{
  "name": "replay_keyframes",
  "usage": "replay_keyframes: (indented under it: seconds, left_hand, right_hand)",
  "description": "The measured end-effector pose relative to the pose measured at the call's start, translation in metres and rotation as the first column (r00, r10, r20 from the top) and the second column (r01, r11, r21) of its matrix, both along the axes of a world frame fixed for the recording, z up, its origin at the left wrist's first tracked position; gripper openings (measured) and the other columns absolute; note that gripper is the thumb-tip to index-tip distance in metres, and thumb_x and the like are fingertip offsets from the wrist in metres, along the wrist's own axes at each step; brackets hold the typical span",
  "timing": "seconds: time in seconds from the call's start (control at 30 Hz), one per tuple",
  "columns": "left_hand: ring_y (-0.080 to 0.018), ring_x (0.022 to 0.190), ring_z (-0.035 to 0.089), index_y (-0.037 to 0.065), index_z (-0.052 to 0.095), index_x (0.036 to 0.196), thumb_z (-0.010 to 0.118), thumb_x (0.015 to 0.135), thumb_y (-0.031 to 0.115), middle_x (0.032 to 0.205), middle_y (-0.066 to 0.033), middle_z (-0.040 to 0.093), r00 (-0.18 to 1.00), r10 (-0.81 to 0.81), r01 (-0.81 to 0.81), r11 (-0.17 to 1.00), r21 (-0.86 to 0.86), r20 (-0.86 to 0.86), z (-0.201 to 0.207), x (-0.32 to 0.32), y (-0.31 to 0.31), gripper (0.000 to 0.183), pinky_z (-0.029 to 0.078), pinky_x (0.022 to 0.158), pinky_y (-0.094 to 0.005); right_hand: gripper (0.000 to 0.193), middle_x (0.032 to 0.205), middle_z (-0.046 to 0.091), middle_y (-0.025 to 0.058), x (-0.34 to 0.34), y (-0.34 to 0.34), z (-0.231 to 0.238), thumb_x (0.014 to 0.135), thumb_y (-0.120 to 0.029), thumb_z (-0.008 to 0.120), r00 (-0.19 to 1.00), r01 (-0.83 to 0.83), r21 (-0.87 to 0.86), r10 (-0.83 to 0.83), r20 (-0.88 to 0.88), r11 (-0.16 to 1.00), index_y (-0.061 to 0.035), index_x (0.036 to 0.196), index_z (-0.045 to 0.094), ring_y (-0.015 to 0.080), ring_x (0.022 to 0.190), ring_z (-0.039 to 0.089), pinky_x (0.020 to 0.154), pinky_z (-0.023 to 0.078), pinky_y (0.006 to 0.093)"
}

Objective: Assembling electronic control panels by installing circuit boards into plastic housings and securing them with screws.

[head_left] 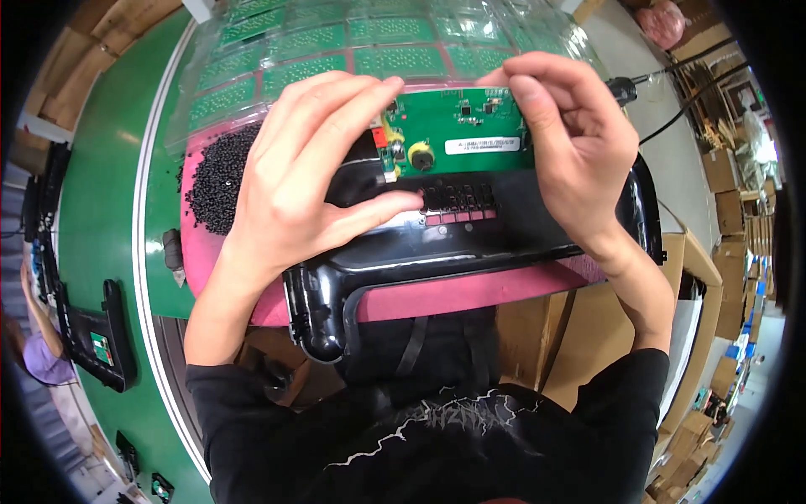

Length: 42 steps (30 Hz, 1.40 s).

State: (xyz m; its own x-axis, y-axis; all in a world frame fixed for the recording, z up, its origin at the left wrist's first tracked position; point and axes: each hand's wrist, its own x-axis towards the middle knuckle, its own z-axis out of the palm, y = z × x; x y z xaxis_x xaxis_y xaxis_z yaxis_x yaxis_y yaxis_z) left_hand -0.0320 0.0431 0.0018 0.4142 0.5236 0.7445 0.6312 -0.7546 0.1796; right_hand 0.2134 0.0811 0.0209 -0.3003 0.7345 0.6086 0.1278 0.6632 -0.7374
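Note:
A green circuit board (441, 126) with a white label is tilted over a glossy black plastic housing (420, 252). My left hand (290, 172) spans the board's left part, its index fingertip at the top edge. The left thumb presses beside a block of small rectangular openings (462, 203) in the housing, near the board's lower edge. My right hand (579, 139) pinches the board's upper right corner between thumb and curled fingers. Yellow-wrapped and red parts show at the board's left end, partly covered by my left hand.
Beneath the housing lies a pink mat (437, 298). A heap of small black pieces (220, 189) is at left. Clear trays of green boards (395, 60) stand behind. A black cable (672, 71) runs right, above a cardboard box (613, 332). A co-worker's purple sleeve (46, 361) appears far left.

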Motion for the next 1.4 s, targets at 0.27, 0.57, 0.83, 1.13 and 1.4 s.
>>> replay_keyframes:
  seconds: [0.27, 0.57, 0.83, 1.13, 1.4]
  left_hand:
    - [-0.0328, 0.101, 0.065, -0.004, 0.068, 0.119, 0.086, 0.056, 0.014, 0.110, -0.0164, 0.066, 0.998, -0.051, 0.049, 0.996, -0.070, -0.022, -0.004, 0.000, -0.001, 0.068, 0.053, 0.089, -0.0413]
    - [-0.0310, 0.097, 0.067, -0.001, 0.071, 0.109, 0.087, 0.050, 0.024, 0.099, -0.0132, 0.070, 0.963, -0.255, 0.268, 0.863, -0.429, 0.087, -0.010, -0.002, -0.005, 0.066, 0.052, 0.088, -0.0420]
    - [-0.0323, 0.094, 0.065, 0.000, 0.068, 0.114, 0.087, 0.052, 0.020, 0.104, -0.0126, 0.068, 0.969, -0.237, 0.141, 0.765, -0.628, -0.070, -0.012, 0.008, -0.011, 0.067, 0.050, 0.086, -0.0395]
    - [-0.0345, 0.110, 0.058, 0.003, 0.061, 0.126, 0.086, 0.064, 0.020, 0.122, -0.0134, 0.058, 0.958, -0.064, -0.133, 0.764, -0.632, -0.278, -0.017, 0.019, -0.006, 0.069, 0.048, 0.094, -0.0424]
    - [-0.0351, 0.109, 0.057, 0.003, 0.060, 0.129, 0.085, 0.066, 0.020, 0.123, -0.0134, 0.057, 0.945, -0.059, -0.168, 0.755, -0.633, -0.322, -0.012, 0.021, -0.008, 0.070, 0.047, 0.093, -0.0430]
  right_hand:
    - [0.013, 0.107, 0.074, 0.0191, 0.017, -0.009, -0.003, 0.104, -0.003, 0.053, 0.996, -0.089, -0.098, 0.091, 0.011, 0.991, 0.0055, 0.114, 0.056, 0.0136, 0.094, 0.070, 0.085, 0.055, 0.0225]
    - [0.077, 0.112, 0.071, 0.0169, 0.070, -0.016, 0.001, 0.051, -0.032, 0.100, 0.736, -0.210, -0.075, 0.209, 0.645, 0.975, 0.0030, 0.111, 0.066, 0.0283, 0.094, 0.071, 0.078, 0.060, 0.0344]
    - [0.061, 0.108, 0.071, 0.0149, 0.078, -0.013, -0.031, 0.063, -0.021, 0.094, 0.826, -0.177, -0.136, 0.222, 0.518, 0.975, 0.0005, 0.112, 0.065, 0.0295, 0.088, 0.069, 0.078, 0.057, 0.0352]
    - [0.060, 0.131, 0.062, 0.0133, 0.072, -0.002, -0.050, 0.062, -0.012, 0.090, 0.825, -0.047, -0.113, 0.102, 0.555, 0.992, -0.0021, 0.116, 0.065, 0.0350, 0.116, 0.061, 0.100, 0.049, 0.0416]
    - [0.059, 0.128, 0.062, 0.0129, 0.069, -0.003, -0.047, 0.062, -0.008, 0.089, 0.819, -0.025, -0.111, 0.084, 0.568, 0.993, -0.0014, 0.116, 0.064, 0.0350, 0.114, 0.060, 0.097, 0.050, 0.0412]
